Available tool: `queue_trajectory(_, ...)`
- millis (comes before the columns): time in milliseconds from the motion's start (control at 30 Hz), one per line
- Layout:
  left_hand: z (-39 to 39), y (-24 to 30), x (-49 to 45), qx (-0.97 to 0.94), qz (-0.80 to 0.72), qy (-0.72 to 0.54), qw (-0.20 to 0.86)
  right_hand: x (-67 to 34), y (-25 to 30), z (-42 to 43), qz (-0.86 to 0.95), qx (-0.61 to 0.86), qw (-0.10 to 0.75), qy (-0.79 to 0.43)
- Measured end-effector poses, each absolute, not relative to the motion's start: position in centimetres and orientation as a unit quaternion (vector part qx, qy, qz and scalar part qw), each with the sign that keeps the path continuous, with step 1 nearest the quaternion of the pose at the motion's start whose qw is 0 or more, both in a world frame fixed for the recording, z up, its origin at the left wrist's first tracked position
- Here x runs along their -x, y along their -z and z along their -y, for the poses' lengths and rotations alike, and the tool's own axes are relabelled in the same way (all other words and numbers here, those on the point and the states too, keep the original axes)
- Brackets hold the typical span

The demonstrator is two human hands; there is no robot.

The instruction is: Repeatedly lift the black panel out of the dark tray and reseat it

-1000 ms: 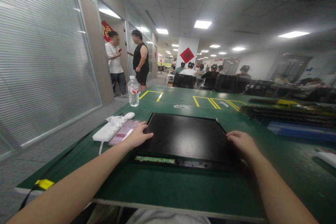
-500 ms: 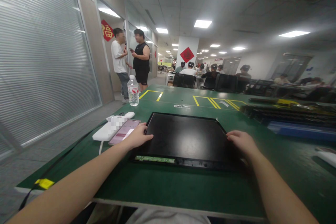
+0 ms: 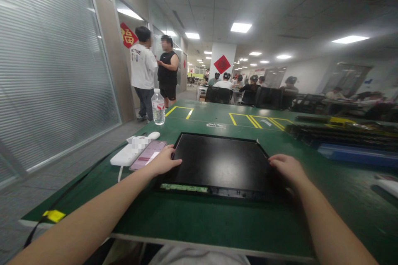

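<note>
A black display panel (image 3: 217, 159) lies face up on the green table (image 3: 199, 217) in front of me. Along its near edge runs a narrow green circuit board (image 3: 184, 188). My left hand (image 3: 166, 160) grips the panel's left edge, its thumb resting on the top face and the other fingers at the frame. On the opposite side my right hand (image 3: 286, 167) pinches the right edge between thumb and fingers; the thumb is partly hidden.
Left of the panel are a phone (image 3: 148, 155), a white power bank-like box (image 3: 129, 152) with a cable, and a water bottle (image 3: 158, 107). Stacked dark panels (image 3: 345, 136) and a blue tray (image 3: 357, 153) stand at the right. Two people (image 3: 143, 66) stand beyond the table.
Both hands and the panel stay essentially in place. In the background, the person in the white shirt has turned and shifted slightly.
</note>
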State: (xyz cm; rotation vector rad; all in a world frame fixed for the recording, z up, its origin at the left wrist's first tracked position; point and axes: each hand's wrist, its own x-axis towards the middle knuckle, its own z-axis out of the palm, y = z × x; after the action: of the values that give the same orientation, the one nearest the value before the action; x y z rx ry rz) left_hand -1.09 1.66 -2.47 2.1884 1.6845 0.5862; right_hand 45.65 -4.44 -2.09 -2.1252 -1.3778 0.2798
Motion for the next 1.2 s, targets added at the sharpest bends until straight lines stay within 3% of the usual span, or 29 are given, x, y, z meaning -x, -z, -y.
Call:
queue_trajectory(600, -1.6, 2.7, 1.0, -0.770, -0.588, -0.195, 0.154, -45.3, 1.9, 4.6, 0.527, 0.797, 0.282, -0.094)
queue_trajectory(1067, -0.8, 1.8, 1.4, -0.868, -0.463, -0.152, 0.099, -45.2, 2.5, 4.4, 0.559, 0.782, 0.270, -0.058)
queue_trajectory(1200, -0.6, 1.2, 1.7, -0.881, -0.432, -0.140, 0.128, -44.8, 2.5, 4.3, 0.576, 0.768, 0.270, -0.072)
